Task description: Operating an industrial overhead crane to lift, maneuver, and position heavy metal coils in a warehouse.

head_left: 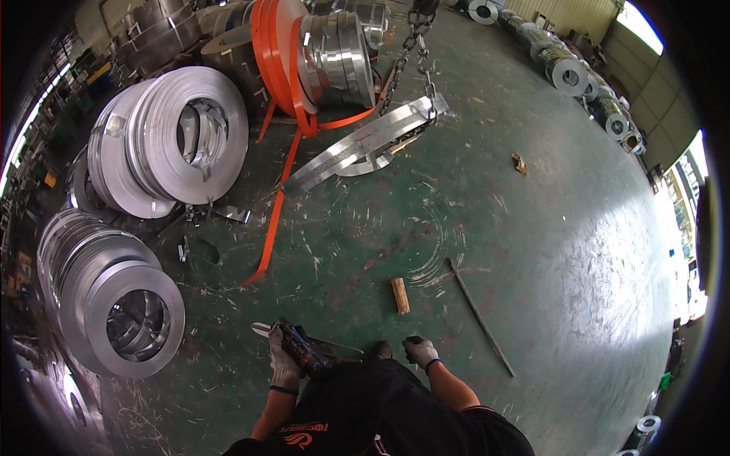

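Observation:
My left hand (pixel 284 359), in a pale work glove, is closed around a dark handheld tool (pixel 303 348) at the front of my body. A silver flat piece (pixel 261 329) juts out past the glove on the left, and a thin dark bar (pixel 334 346) sticks out to the right. The tool's exact kind is not clear. My right hand (pixel 420 351), gloved too, is curled closed before my right hip; whether anything is inside cannot be seen. Nearest to it on the green floor lies a short wooden piece (pixel 400 296).
Steel strip coils (pixel 137 319) stand on the left, with more coils (pixel 194 137) behind. Orange strap (pixel 275 228) trails from an orange-wrapped coil (pixel 277 53). A chain (pixel 417 45) hangs down to a tilted steel ring (pixel 357 144). A long rod (pixel 480 319) lies on the right.

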Demonstrator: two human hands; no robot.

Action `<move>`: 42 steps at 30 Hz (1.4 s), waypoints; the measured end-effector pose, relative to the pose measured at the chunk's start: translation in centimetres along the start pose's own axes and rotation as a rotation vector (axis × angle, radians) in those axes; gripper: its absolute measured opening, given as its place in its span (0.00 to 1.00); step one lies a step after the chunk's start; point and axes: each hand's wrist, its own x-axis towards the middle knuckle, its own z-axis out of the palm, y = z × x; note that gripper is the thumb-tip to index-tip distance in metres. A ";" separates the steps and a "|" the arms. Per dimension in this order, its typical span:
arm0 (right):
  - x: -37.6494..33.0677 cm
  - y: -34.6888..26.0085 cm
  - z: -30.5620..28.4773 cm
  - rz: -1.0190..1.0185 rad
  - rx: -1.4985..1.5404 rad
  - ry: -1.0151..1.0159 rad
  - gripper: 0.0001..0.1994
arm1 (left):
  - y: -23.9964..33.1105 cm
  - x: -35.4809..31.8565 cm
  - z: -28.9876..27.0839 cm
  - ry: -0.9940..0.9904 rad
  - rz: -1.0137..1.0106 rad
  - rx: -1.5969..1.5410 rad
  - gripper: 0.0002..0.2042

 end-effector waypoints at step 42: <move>-0.5 -2.4 0.3 -0.014 -0.124 -0.032 0.24 | 0.5 2.0 -1.7 -0.012 -0.076 -0.074 0.23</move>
